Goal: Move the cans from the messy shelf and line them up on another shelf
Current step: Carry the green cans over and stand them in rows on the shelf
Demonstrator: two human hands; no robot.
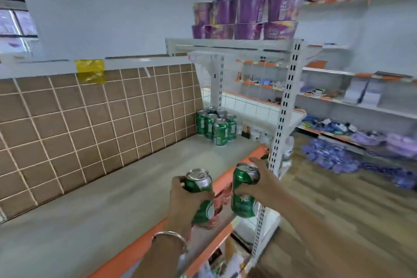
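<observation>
- long grey shelf (101, 210), looks like the line-up spot
- bunch of green cans (216, 126) parked at 12 o'clock, far end
- left hand (182, 198) at 6 o'clock, fingers wrapped round a can (200, 184)
- right hand (264, 185) at 5 o'clock, fingers gripping a second can (242, 205), probably headed for that bunch

Each hand, left (188, 201) and right (259, 184), gripped a green can over the grey shelf (112, 205); more cans (216, 126) stood clustered behind.

Bare forearms; thin silver bangle (169, 235) (left wrist).
</observation>
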